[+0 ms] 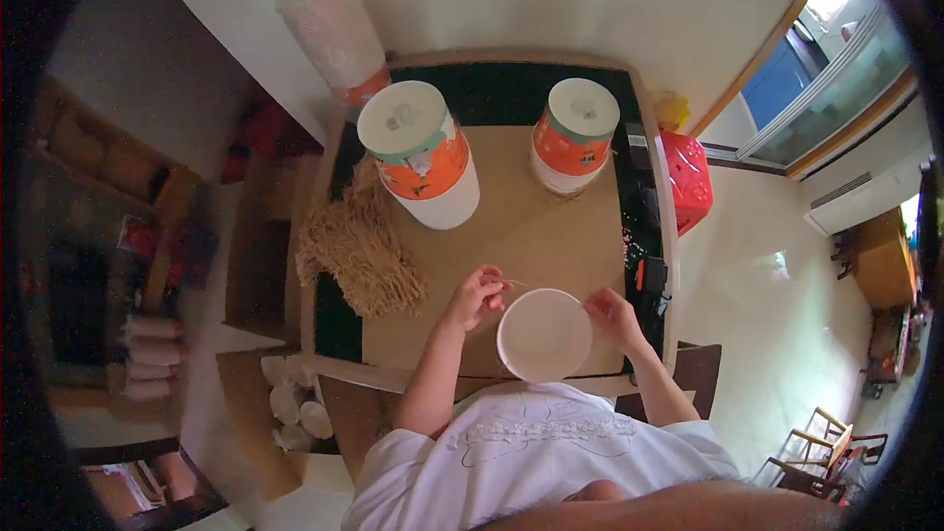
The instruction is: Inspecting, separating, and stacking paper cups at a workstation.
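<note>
A white paper bucket (544, 336) is at the near edge of the table, its open mouth facing up. Left of its rim, my left hand (477, 300) is closed in a pinch on a thin tan cord. My right hand (612, 317) is at the bucket's right rim, fingertips pinched together against the edge; whatever lies between them is too small to make out. A shaggy heap of tan cords (364, 251) lies to the left. Behind it stands a tall stack of upside-down orange and white paper buckets (428, 172), with a shorter stack (572, 143) at the back right.
Brown cardboard (511, 226) covers the middle of the dark green tabletop. An orange and black tool (651, 275) lies by the right edge. Beyond that edge is a red plastic stool (685, 182). A cardboard box (251, 413) holding white cups stands on the floor at left.
</note>
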`<action>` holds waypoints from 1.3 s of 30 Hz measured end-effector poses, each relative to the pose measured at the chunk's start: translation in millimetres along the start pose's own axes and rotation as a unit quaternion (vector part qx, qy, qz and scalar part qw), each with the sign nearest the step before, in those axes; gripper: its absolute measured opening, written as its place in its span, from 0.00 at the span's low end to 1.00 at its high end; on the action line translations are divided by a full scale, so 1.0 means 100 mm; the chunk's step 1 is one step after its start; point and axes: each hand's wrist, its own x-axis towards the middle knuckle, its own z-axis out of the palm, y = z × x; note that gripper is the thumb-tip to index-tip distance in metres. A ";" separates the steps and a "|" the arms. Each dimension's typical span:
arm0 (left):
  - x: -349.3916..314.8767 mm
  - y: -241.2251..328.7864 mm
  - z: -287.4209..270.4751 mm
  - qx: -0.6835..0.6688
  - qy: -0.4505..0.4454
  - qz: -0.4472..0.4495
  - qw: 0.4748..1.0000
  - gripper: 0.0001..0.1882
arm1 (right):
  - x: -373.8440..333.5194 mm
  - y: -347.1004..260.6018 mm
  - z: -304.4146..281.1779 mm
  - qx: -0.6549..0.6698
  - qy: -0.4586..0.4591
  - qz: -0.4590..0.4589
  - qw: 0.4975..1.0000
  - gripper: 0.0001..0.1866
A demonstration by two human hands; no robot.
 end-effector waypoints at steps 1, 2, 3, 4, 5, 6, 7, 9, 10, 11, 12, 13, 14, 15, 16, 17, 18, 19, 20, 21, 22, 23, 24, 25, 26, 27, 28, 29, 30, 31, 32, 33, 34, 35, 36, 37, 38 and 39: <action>0.04 -0.06 -0.13 0.013 0.009 -0.012 1.000 0.01 | 0.03 -0.06 0.02 0.001 -0.001 -0.029 1.000 0.05; 0.05 -0.06 -0.15 0.027 0.014 -0.028 0.999 0.01 | 0.04 -0.10 0.02 0.002 0.003 -0.055 0.998 0.04; 0.04 -0.10 -0.14 0.029 0.011 -0.024 0.999 0.01 | 0.08 -0.03 0.01 0.001 0.006 -0.060 0.998 0.04; 0.03 -0.14 -0.05 0.186 0.010 0.047 0.981 0.02 | 0.14 0.11 0.00 0.012 -0.017 -0.059 0.998 0.04; 0.01 -0.16 0.01 0.337 0.014 0.120 0.934 0.03 | 0.20 0.11 0.01 0.025 -0.043 -0.061 0.997 0.04; -0.01 -0.18 0.03 0.340 0.013 0.127 0.932 0.03 | 0.23 0.11 0.01 0.024 -0.042 -0.069 0.996 0.04; -0.05 -0.20 0.07 0.472 0.010 0.162 0.867 0.04 | 0.24 0.06 0.03 0.027 -0.049 -0.052 0.997 0.05; -0.08 -0.25 0.17 0.617 0.033 0.183 0.765 0.06 | 0.33 0.13 0.04 0.028 -0.057 -0.044 0.997 0.06; -0.10 -0.26 0.29 0.618 0.029 0.191 0.762 0.06 | 0.45 0.32 0.02 0.123 -0.107 -0.003 0.987 0.08; -0.15 -0.27 0.37 0.611 0.033 0.227 0.757 0.07 | 0.50 0.28 0.02 0.216 -0.163 0.038 0.962 0.11; -0.18 -0.26 0.44 0.603 0.035 0.264 0.752 0.07 | 0.51 0.25 -0.01 0.214 -0.163 0.033 0.963 0.11; -0.29 -0.19 0.54 0.629 0.032 0.325 0.705 0.08 | 0.42 -0.11 0.02 0.064 -0.184 -0.028 0.980 0.14; -0.40 -0.13 0.63 0.628 0.035 0.327 0.705 0.08 | 0.35 -0.37 -0.01 -0.087 -0.196 -0.089 0.973 0.18; -0.48 -0.07 0.73 0.623 0.018 0.377 0.685 0.08 | 0.35 -0.49 -0.07 -0.089 -0.193 -0.092 0.973 0.18; -0.52 -0.03 0.79 0.616 0.002 0.425 0.663 0.10 | 0.38 -0.59 -0.13 -0.105 -0.229 -0.101 0.962 0.21; -0.55 -0.02 0.82 0.615 0.002 0.429 0.662 0.10 | 0.39 -0.65 -0.17 -0.121 -0.265 -0.109 0.950 0.24; -0.59 -0.04 0.83 0.606 -0.010 0.461 0.648 0.11 | 0.49 -0.50 -0.20 -0.089 -0.283 -0.143 0.944 0.26; -0.63 -0.02 0.85 0.596 -0.019 0.493 0.634 0.12 | 0.50 -0.54 -0.24 -0.092 -0.282 -0.144 0.944 0.26; -0.67 0.01 0.87 0.595 -0.019 0.495 0.633 0.12 | 0.51 -0.59 -0.28 -0.101 -0.289 -0.152 0.940 0.26; -0.72 0.04 0.89 0.609 -0.026 0.504 0.612 0.14 | 0.53 -0.63 -0.32 -0.109 -0.295 -0.160 0.936 0.27; -0.78 0.06 0.91 0.623 -0.032 0.510 0.592 0.15 | 0.50 -0.75 -0.34 -0.110 -0.297 -0.160 0.935 0.27; -0.82 0.07 0.91 0.624 -0.031 0.510 0.592 0.15 | 0.46 -0.91 -0.37 -0.099 -0.327 -0.125 0.931 0.28; -0.84 0.07 0.91 0.616 -0.034 0.525 0.586 0.16 | 0.45 -0.99 -0.37 -0.089 -0.357 -0.089 0.926 0.29; -0.86 0.08 0.93 0.608 -0.040 0.541 0.580 0.17 | 0.46 -0.97 -0.39 -0.088 -0.356 -0.088 0.926 0.29; -0.87 0.10 0.94 0.608 -0.043 0.540 0.580 0.17 | 0.50 -0.91 -0.41 -0.061 -0.369 -0.091 0.923 0.28; -0.87 0.13 0.95 0.606 -0.050 0.554 0.568 0.16 | 0.51 -0.88 -0.42 -0.034 -0.382 -0.094 0.919 0.28; -0.87 0.14 0.95 0.604 -0.055 0.568 0.556 0.15 | 0.50 -0.91 -0.42 -0.034 -0.383 -0.093 0.919 0.28; -0.88 0.14 0.94 0.604 -0.054 0.567 0.557 0.15 | 0.47 -0.96 -0.42 -0.077 -0.351 -0.120 0.925 0.28; -0.88 0.13 0.93 0.611 -0.052 0.566 0.551 0.14 | 0.44 -1.00 -0.42 -0.120 -0.318 -0.146 0.929 0.27; -0.88 0.13 0.93 0.617 -0.050 0.565 0.546 0.14 | 0.43 -1.03 -0.43 -0.121 -0.319 -0.146 0.929 0.27; -0.89 0.13 0.92 0.617 -0.050 0.564 0.546 0.14 | 0.41 -1.06 -0.44 -0.122 -0.275 -0.133 0.944 0.25; -0.90 0.14 0.91 0.617 -0.048 0.565 0.545 0.16 | 0.40 -1.07 -0.44 -0.124 -0.231 -0.120 0.957 0.23; -0.92 0.14 0.91 0.618 -0.045 0.566 0.544 0.19 | 0.40 -1.07 -0.45 -0.125 -0.232 -0.120 0.957 0.23; -0.93 0.13 0.91 0.617 -0.044 0.566 0.545 0.19 | 0.39 -1.06 -0.47 -0.154 -0.222 -0.136 0.953 0.21; -0.94 0.12 0.90 0.612 -0.042 0.563 0.554 0.19 | 0.38 -1.07 -0.47 -0.182 -0.213 -0.151 0.948 0.18; -0.94 0.11 0.90 0.607 -0.038 0.560 0.562 0.18 | 0.37 -1.13 -0.47 -0.184 -0.215 -0.151 0.947 0.18; -0.94 0.09 0.88 0.606 -0.036 0.560 0.564 0.18 | 0.34 -1.20 -0.49 -0.187 -0.198 -0.169 0.947 0.16; -0.93 0.05 0.86 0.603 -0.030 0.559 0.569 0.19 | 0.29 -1.29 -0.50 -0.189 -0.180 -0.187 0.947 0.14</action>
